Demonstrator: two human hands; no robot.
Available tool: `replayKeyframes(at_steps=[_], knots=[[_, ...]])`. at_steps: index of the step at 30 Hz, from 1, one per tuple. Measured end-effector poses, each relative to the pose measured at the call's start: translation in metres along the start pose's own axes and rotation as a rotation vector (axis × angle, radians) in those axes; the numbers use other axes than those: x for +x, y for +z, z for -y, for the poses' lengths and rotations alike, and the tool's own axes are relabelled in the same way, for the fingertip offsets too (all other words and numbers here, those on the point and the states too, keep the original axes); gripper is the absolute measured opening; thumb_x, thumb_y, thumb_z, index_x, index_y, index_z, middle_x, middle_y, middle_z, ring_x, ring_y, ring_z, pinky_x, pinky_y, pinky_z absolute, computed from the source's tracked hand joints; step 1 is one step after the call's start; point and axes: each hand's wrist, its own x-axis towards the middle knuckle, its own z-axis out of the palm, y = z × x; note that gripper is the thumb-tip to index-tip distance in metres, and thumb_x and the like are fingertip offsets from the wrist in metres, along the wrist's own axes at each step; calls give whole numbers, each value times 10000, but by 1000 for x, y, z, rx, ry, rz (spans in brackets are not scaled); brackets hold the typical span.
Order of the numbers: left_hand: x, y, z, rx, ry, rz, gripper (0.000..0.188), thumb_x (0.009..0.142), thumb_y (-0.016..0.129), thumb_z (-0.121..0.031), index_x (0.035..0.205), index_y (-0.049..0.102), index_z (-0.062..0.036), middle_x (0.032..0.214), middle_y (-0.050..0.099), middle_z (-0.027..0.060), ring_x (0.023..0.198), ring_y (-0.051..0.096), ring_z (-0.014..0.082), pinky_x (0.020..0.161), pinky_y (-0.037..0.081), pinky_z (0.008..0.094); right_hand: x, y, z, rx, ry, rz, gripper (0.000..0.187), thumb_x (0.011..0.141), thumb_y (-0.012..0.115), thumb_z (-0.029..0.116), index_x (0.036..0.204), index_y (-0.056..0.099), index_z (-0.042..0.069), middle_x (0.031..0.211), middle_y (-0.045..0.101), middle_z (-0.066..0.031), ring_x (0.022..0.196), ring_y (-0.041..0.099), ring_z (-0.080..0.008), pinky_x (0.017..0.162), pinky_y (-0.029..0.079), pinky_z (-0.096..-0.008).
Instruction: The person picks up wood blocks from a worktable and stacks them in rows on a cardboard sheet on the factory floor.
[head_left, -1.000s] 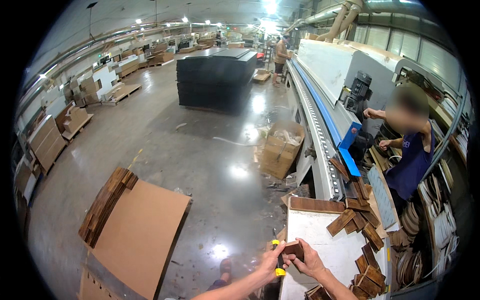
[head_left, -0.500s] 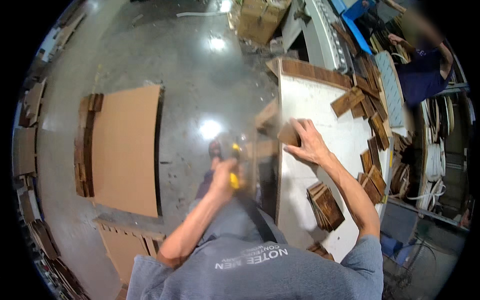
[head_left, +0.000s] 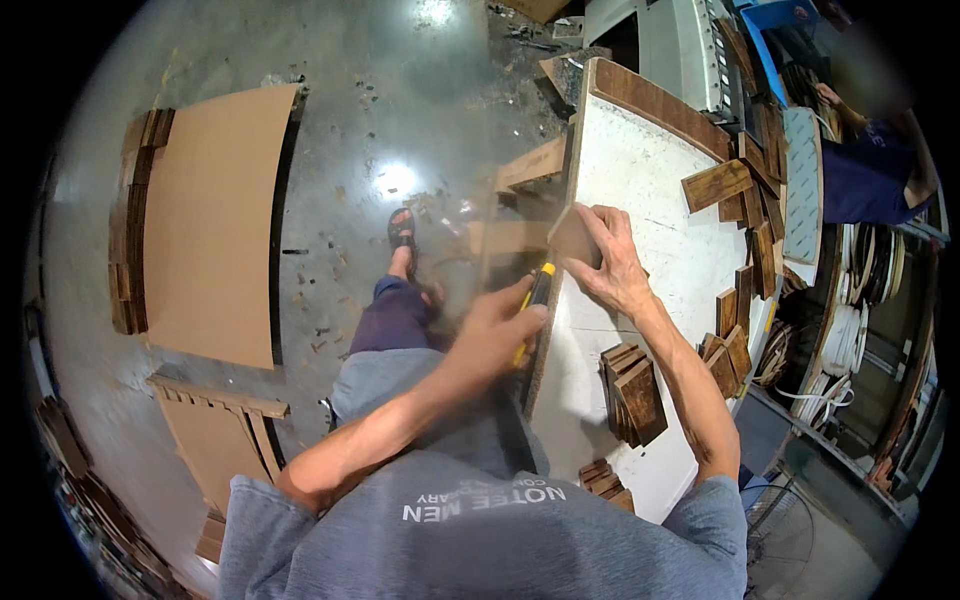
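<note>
My left hand (head_left: 495, 328) is closed around a slim hand tool with a yellow-and-black handle (head_left: 541, 287). Its working end cannot be made out. The tool is close beside a small brown wooden piece (head_left: 574, 238), which my right hand (head_left: 612, 262) grips between thumb and fingers. That piece juts past the left edge of the white-topped table (head_left: 640, 160). Nearer my body, a fanned stack of small dark brown boards (head_left: 634, 395) lies on the tabletop. A second small stack (head_left: 606, 484) sits closer still, partly hidden by my shirt.
More brown boards (head_left: 717, 186) lie along the table's right side. On the left, a large cardboard-coloured panel (head_left: 215, 225) has a row of stacked boards (head_left: 128, 220) beside it. Debris litters the grey floor. Another person (head_left: 870, 175) stands beyond the table; a fan (head_left: 785, 525) is at lower right.
My left hand has moved right with the tool, from over the floor to the table's edge beside the wooden piece. My right hand keeps its grip. The whole view has shifted slightly.
</note>
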Motion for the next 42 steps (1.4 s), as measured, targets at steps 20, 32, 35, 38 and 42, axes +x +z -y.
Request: replayKeyframes(at_steps=[20, 32, 35, 38, 42], knots=[[6, 8, -4, 39, 25, -29, 724, 973, 613, -261, 1515, 316, 117, 681, 528, 15, 577, 480, 99, 531, 374, 259, 2, 2, -5, 36, 28, -4, 773, 723, 815, 110, 1423, 498, 26, 1267, 515, -202, 1187, 467, -385, 1055, 415, -481], [9, 14, -6, 69, 21, -66, 751, 965, 635, -265, 1515, 304, 125, 695, 549, 16, 574, 497, 99, 524, 387, 257, 4, 3, -4, 47, 31, -33, 761, 712, 824, 107, 1405, 521, 27, 1250, 528, -195, 1173, 475, -378, 1047, 428, -480], [11, 14, -5, -38, -30, -43, 735, 966, 638, -245, 1521, 311, 108, 776, 569, 24, 597, 516, 100, 522, 396, 258, 3, 2, -5, 51, 29, -39, 763, 710, 824, 106, 1406, 521, 29, 1247, 529, -193, 1168, 475, -380, 1039, 431, -483], [13, 11, -2, -101, -60, -42, 707, 967, 639, -226, 1518, 332, 95, 872, 578, 34, 624, 534, 101, 522, 408, 259, 3, 2, -6, 48, 20, -43, 768, 710, 824, 106, 1410, 517, 28, 1244, 530, -193, 1162, 475, -382, 1032, 431, -483], [15, 11, 1, -111, -101, -63, 694, 970, 642, -219, 1517, 342, 85, 932, 582, 46, 637, 547, 104, 520, 423, 265, 3, 5, -9, 46, 14, -47, 775, 710, 820, 99, 1417, 510, 28, 1243, 531, -199, 1162, 473, -384, 1028, 426, -482]])
